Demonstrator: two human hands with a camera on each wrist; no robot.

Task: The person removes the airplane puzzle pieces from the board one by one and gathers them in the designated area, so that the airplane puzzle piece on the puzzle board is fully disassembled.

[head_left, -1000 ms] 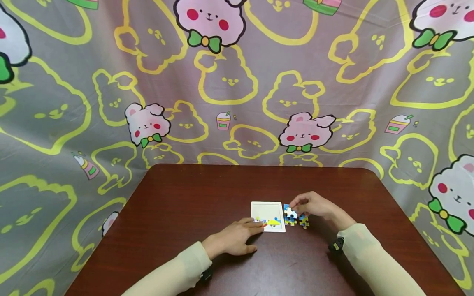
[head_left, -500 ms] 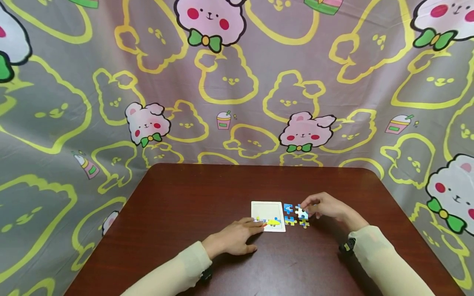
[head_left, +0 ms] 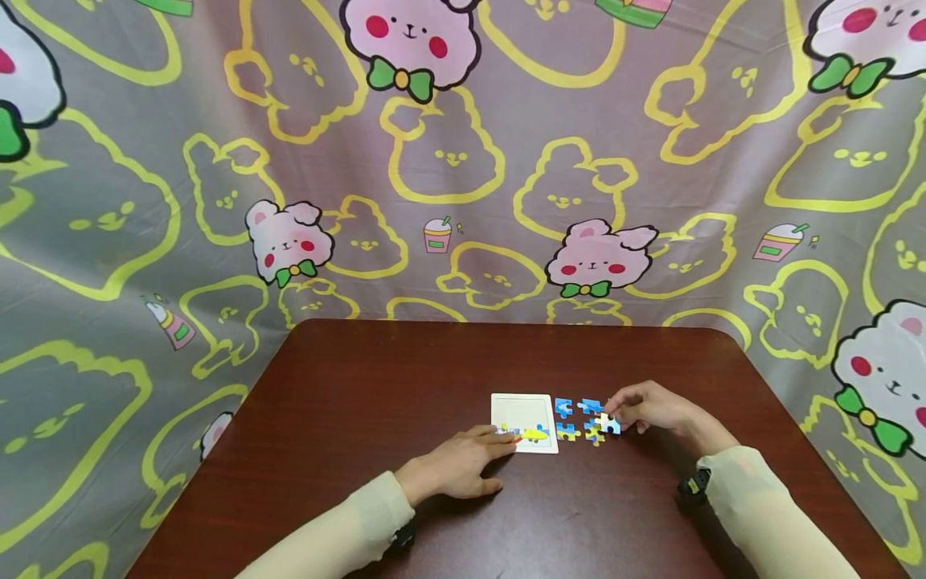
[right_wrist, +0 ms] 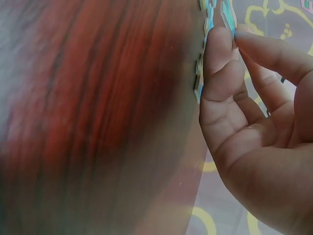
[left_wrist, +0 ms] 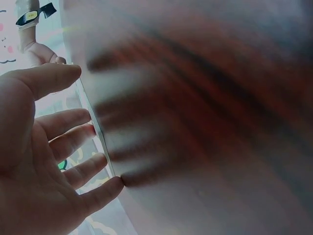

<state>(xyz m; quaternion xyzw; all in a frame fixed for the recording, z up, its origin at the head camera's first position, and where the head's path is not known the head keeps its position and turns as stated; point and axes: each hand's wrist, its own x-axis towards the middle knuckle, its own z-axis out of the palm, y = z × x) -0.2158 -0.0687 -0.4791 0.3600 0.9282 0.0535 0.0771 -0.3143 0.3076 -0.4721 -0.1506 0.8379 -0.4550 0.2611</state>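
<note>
Through my remote feed I am seeing the right hand [head_left: 654,408] pinching a blue-and-white puzzle piece [head_left: 610,423] between thumb and finger, the piece sitting at its tips on the hand's left. Further left of that hand, four loose puzzle pieces [head_left: 567,433] are lying on the brown table [head_left: 347,402]; whether the held piece is touching the closest one, I cannot tell. The left hand [head_left: 461,462] is resting its straight, spread fingers on the square white tray [head_left: 517,408], which is lying between the hands, yellow-and-blue artwork showing beside those fingertips.
</note>
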